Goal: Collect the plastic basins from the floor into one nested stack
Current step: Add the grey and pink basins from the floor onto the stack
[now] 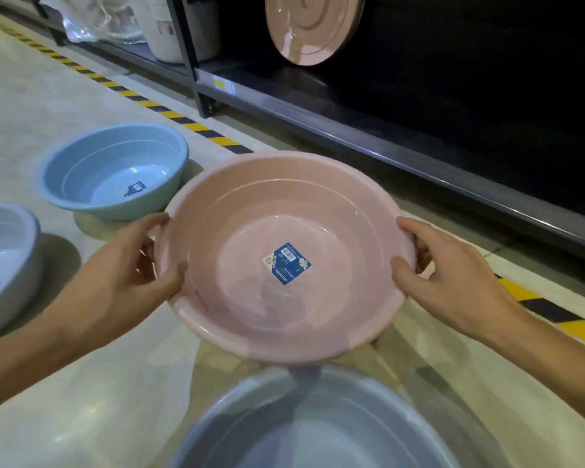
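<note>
Both hands on the pink basin [284,258]: left hand [132,265] and right hand [453,268] clamp opposite rims, thumbs inside (blue label on its bottom), holding it above the floor [31,136], just beyond the grey basin [318,427]. Blue basin [115,170] sits far left.

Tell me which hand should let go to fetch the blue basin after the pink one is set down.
Left, probably. The blue basin sits on the floor just beyond the left hand; the right hand grips the pink basin on its far side, by the shelving.
</note>
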### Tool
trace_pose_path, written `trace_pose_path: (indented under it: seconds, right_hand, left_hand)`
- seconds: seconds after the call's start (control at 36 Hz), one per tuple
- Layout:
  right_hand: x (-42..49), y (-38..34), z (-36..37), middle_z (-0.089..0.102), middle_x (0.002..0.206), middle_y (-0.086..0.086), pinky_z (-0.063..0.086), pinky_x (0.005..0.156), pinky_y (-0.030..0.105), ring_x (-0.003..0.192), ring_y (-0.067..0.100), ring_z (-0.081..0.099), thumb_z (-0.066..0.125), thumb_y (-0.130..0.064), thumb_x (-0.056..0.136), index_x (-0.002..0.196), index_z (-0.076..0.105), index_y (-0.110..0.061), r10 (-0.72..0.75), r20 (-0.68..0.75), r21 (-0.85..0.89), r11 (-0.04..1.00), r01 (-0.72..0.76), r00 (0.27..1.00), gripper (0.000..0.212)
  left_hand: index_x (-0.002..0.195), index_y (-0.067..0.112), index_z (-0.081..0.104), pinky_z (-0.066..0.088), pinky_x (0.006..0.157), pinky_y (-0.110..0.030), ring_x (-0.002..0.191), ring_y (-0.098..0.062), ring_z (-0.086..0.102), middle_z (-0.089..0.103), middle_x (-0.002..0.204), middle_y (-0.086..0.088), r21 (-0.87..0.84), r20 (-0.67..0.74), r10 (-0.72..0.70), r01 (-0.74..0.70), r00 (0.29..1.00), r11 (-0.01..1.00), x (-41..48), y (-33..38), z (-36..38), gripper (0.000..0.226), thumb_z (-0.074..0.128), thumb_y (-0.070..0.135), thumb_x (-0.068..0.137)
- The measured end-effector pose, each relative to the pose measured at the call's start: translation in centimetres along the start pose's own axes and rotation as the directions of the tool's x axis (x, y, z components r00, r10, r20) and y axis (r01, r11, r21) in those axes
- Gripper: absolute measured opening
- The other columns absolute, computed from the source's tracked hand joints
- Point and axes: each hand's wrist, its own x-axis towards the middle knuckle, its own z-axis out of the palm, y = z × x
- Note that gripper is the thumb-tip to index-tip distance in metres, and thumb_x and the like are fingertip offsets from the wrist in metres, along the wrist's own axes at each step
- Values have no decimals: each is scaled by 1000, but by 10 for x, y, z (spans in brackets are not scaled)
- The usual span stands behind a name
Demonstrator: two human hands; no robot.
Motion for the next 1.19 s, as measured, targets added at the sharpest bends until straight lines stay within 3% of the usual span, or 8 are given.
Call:
trace_pose_path:
  seconds: [0.14,0.25,0.44,0.64,0.83,0.94,1.06,1.19]
  right_hand:
    - [-61,-21,-21,55,92,-22,40,75,27,83,0,55,57,-42,86,146,46,-27,-41,-3,26,999,41,999,63]
    - [-108,-35,-41,52,93,-27,40,70,26,81,1,56,57,-42,85,146,47,-29,-56,-26,35,998,57,998,63]
    - [-189,-34,-50,56,96,-21,40,63,14,87,-1,56,61,-40,86,145,47,-35,-28,17,105,994,26,999,61]
    - [-246,-18,-40,59,104,-9,41,63,15,79,4,59,63,-38,85,149,44,-31,15,68,29,999,-17,998,66]
    - [-276,-3,-31,57,101,-10,40,64,13,78,4,59,52,-45,84,147,45,-32,40,60,45,998,-42,997,65]
    - [-285,10,-17,50,98,-24,39,64,12,80,0,55,50,-48,87,149,40,-34,25,107,-11,1000,-24,994,64]
    - [-288,17,2,49,100,-14,43,67,23,84,-2,51,49,-47,91,153,31,-35,46,147,-15,999,-45,988,66]
    - [-291,30,15,50,97,-6,45,60,26,80,8,47,54,-41,92,154,29,-27,21,184,-94,996,-3,983,68]
  left_hand:
    - [114,61,38,53,64,-37,72,-10,59,59,82,12,-69,-18,41,-42,999,997,-65,4,-33,50,69,48,77]
    - [115,68,35,50,58,-29,77,-2,61,57,96,29,-84,-10,15,-16,1000,996,-121,14,-53,45,57,70,76]
    - [133,50,37,47,52,-19,75,-15,59,56,94,12,-121,58,-26,33,998,992,-204,12,-59,68,55,67,69]
    - [143,39,34,47,67,-25,82,-14,58,56,91,15,-126,105,-32,45,994,991,-264,11,-36,77,57,65,74]
    - [146,38,31,49,72,-29,87,-16,61,60,101,10,-214,165,-100,135,981,967,-302,10,-15,81,58,63,75]
    - [147,40,29,54,74,-35,86,-18,63,62,101,10,-252,195,-143,191,970,949,-311,6,1,78,64,58,80]
    - [147,41,25,53,86,-40,100,-11,63,62,109,12,-267,241,-158,222,958,938,-313,-1,15,79,71,41,83]
    - [147,35,23,44,71,-21,90,8,54,54,94,17,-140,249,-109,147,962,979,-317,-2,21,82,68,46,80]
